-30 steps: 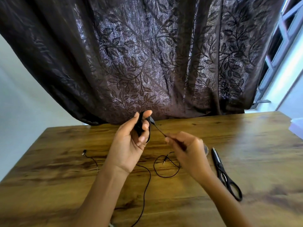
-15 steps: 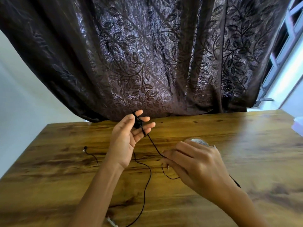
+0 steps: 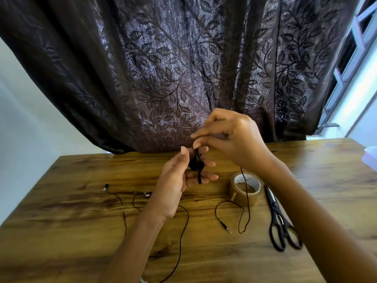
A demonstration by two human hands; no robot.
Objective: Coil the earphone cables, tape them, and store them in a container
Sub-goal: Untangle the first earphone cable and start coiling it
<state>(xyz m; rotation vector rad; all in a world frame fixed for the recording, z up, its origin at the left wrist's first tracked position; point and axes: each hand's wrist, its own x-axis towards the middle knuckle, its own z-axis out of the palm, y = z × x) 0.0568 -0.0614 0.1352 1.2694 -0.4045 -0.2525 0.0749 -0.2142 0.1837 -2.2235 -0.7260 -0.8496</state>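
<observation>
Earphone cable coil (image 3: 196, 169) held above worktop (image 3: 81, 231): left grip (image 3: 175, 184) palm inward, fingers clamped round it; right grip (image 3: 234, 139) overhead, pinching its top strand.

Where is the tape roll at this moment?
In the head view, the tape roll lies on the wooden table right of centre, below the right hand and left of the scissors, with a strand of earphone cable hanging across it.

We are finding open wood on the table (image 3: 61, 231), near left and far right. Tape roll (image 3: 245, 187) and scissors (image 3: 280, 219) are blocking the right side, loose earphone cable (image 3: 249, 213) is trailing across the middle, and the curtain (image 3: 163, 78) is closing off the back.
</observation>
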